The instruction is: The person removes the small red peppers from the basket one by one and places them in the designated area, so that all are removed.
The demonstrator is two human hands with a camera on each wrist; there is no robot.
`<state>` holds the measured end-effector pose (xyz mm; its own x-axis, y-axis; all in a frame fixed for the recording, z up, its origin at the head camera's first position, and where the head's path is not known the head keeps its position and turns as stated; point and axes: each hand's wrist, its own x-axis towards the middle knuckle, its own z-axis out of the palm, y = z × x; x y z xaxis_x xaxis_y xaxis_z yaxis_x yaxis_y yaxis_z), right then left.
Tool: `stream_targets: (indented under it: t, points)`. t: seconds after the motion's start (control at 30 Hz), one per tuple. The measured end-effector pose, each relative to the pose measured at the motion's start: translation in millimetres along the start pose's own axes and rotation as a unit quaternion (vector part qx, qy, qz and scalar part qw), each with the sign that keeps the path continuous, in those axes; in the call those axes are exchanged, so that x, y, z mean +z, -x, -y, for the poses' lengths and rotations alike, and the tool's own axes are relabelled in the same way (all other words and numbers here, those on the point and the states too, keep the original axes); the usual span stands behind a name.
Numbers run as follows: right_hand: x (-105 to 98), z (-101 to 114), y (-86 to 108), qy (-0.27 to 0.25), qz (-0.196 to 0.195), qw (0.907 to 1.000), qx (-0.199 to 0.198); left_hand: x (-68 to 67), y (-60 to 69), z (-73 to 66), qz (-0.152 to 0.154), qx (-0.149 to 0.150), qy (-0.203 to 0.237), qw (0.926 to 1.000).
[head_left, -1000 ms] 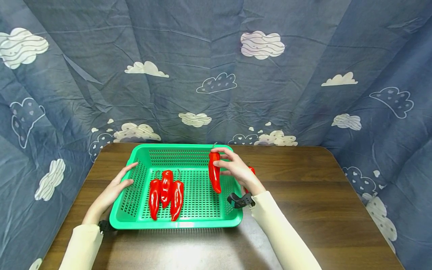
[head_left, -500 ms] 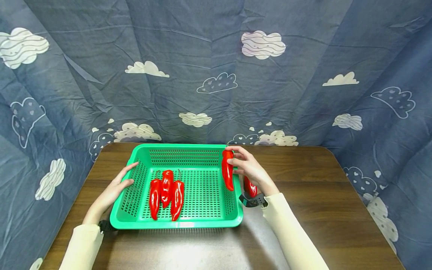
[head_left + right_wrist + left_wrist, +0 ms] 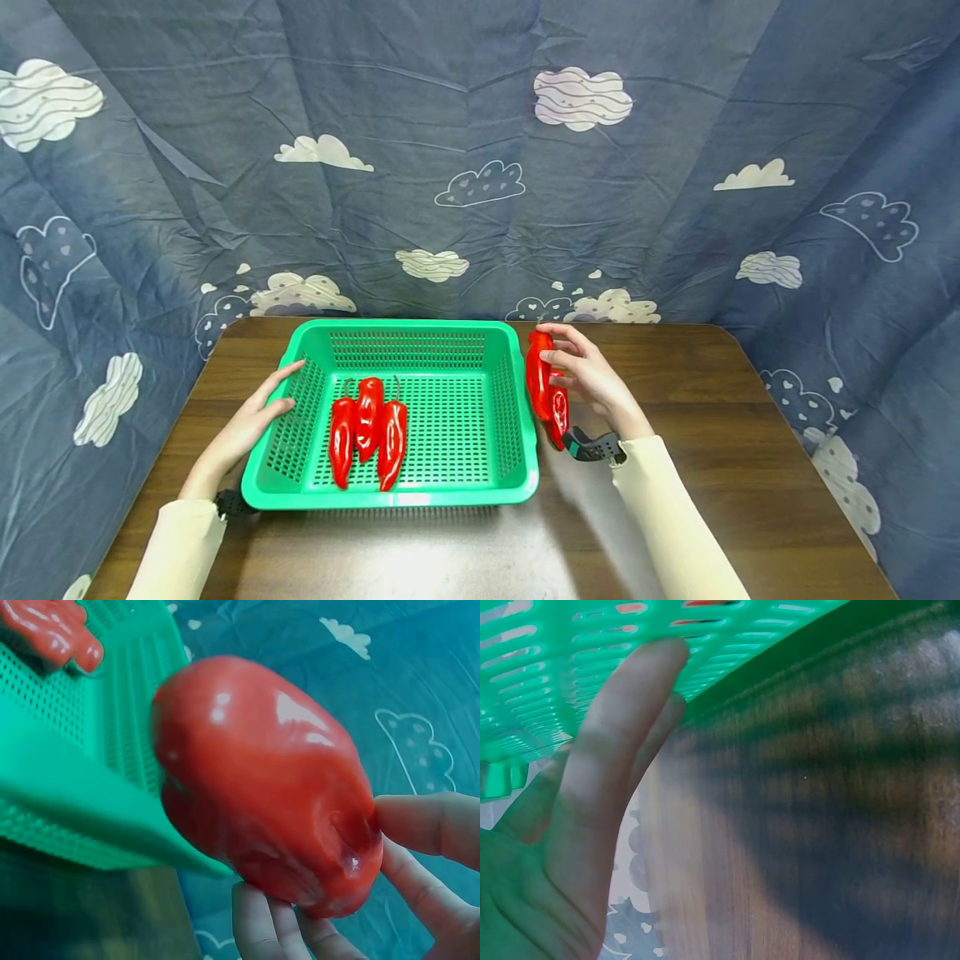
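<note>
My right hand (image 3: 596,377) pinches a red pepper (image 3: 537,375) near its stem end, just outside the right rim of the green basket (image 3: 390,500). In the right wrist view the pepper (image 3: 262,780) is held between thumb and fingertips (image 3: 259,922). Another red pepper (image 3: 558,412) is on the table under it, partly hidden. My left hand (image 3: 243,425) rests at the basket's left side; in the left wrist view its extended fingers (image 3: 600,765) lie against the slotted wall (image 3: 555,667). Inside the basket, three red peppers (image 3: 368,421) lie side by side toward the left.
The brown wooden table (image 3: 697,450) extends to the right of the basket. A blue-grey curtain (image 3: 480,225) with cloud prints hangs behind the table and along both sides.
My right hand has carried its pepper rightward, from over the basket's right part to beyond the right rim. The left hand and the three peppers inside have stayed put.
</note>
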<state>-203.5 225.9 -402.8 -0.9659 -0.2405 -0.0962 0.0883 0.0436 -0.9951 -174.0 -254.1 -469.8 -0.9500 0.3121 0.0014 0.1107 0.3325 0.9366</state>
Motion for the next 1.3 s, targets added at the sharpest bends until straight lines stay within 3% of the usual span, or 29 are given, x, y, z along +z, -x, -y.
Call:
stream_targets:
  t: [0.5,1.0,1.3]
  points:
    - [-23.2,-15.2,10.6,-0.006,-0.03,0.9994,0.013,-0.2,1.5,-0.1,0.001,-0.006,0.003,1.0]
    - [-49.3,-47.1,23.4,-0.05,-0.063,0.9964,0.027,2.4,3.3,1.7,0.004,-0.012,0.027,0.9995]
    - [-61.6,-59.0,24.7,-0.074,-0.064,0.995,0.016,3.7,3.2,0.8,0.002,-0.009,0.028,0.9996]
